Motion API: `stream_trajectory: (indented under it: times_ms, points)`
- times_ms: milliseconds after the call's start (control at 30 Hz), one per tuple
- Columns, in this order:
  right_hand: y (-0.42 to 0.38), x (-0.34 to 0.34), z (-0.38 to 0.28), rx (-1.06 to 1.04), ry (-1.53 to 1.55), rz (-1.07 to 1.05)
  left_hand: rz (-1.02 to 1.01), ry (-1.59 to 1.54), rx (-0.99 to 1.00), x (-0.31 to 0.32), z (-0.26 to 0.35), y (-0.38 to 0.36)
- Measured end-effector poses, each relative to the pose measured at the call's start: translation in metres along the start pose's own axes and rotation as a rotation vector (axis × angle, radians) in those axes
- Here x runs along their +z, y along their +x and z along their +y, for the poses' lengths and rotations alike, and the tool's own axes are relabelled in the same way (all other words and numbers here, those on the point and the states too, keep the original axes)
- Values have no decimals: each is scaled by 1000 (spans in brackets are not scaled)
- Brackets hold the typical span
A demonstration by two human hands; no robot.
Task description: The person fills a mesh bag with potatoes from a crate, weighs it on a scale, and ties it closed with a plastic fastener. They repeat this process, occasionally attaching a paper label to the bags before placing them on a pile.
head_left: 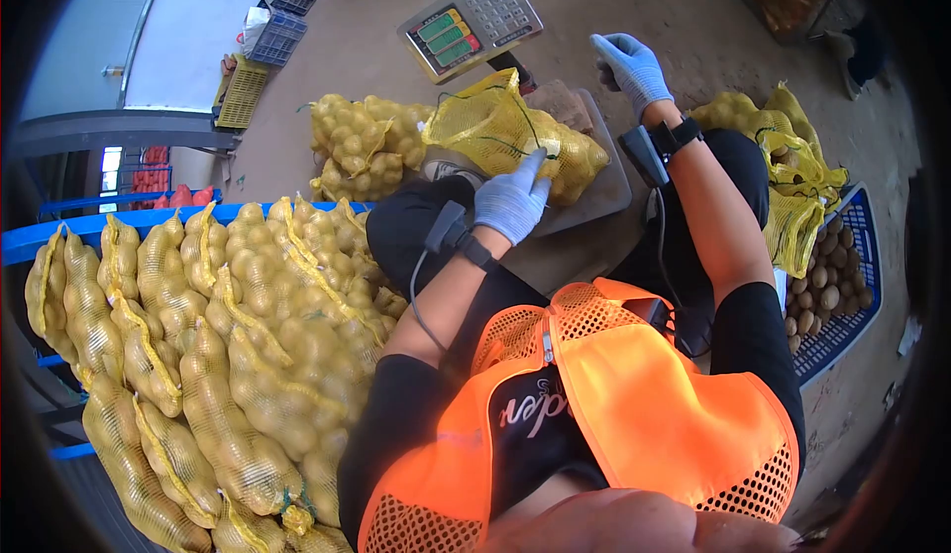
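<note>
My left hand (512, 199), in a pale blue-grey glove, has its fingers on a yellow mesh bag (575, 162) of potatoes, gripping it near a dark green drawstring. The bag lies on its side on a platform scale (606, 188), its loose mouth turned up and to the left. Above and right of the bag, my right hand (636, 65), gloved alike, is raised clear of it. Thumb and forefinger there are pinched together; anything between them is too small to make out. The scale's display panel (471, 26) stands behind the bag.
Filled mesh bags (238, 325) are piled on a blue-framed rack at left. More potato bags (367, 142) stand left of the scale. At right are yellow mesh bags (797, 171) and a blue crate (857, 315) with loose potatoes. Crates (277, 33) stand at far left.
</note>
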State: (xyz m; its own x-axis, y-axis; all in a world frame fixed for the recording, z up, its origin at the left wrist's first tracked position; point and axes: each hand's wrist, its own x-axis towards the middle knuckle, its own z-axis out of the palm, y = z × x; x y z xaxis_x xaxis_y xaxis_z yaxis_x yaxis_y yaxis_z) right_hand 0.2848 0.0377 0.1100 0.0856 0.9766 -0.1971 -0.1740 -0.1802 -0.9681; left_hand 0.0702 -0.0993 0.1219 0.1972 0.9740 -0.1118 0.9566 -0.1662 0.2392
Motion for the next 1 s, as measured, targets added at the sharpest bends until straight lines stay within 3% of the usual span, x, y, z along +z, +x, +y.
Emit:
stream_trajectory:
  times_ms: [67,100,167,233,300,367,433,500,567,600,667,700,733,800,833,867,900,967,1000]
  points:
    - [-9,-3,6,39,-15,-1,267,-128,30,-28,8,-9]
    - [-11,-3,3,20,-7,-4,516,-100,100,-43,11,-11]
    - [-8,-6,-2,2,3,-1,683,-284,-47,-67,4,-17]
    - [-6,-6,-2,-10,-16,-17,747,-374,-18,-69,-9,-17]
    - [-4,-3,-2,5,-19,-17,519,-3,259,-63,-3,-16]
    - [-4,0,-1,16,-29,-26,104,275,347,-48,16,-8]
    - [-8,4,0,-20,11,-38,38,389,310,2,11,16]
    - [-8,4,4,-5,-11,-26,-25,510,277,13,3,36]
    - [-5,0,5,11,-25,-4,158,425,394,5,-4,49]
    - [-5,-3,5,23,-40,-1,114,326,321,-20,5,50]
    - [-7,-7,9,49,-54,4,415,-237,339,-50,4,52]
    - [-7,-8,8,52,-58,-28,410,-470,212,-79,11,51]
    - [-6,-7,7,56,-62,-64,576,-570,181,-92,2,58]
    - [-10,3,4,53,-178,-122,845,-541,107,-138,-3,62]
    - [-10,6,2,45,-290,-168,1037,-229,148,-161,-4,61]
    - [-6,10,12,66,-414,-222,1149,-175,222,-171,-21,70]
    - [-11,17,20,64,-414,-223,1152,-173,222,-176,-14,66]
    - [-31,39,32,-215,-799,-249,752,-1077,150,-194,15,55]
    - [-35,51,44,-219,-798,-248,826,-1168,161,-196,32,55]
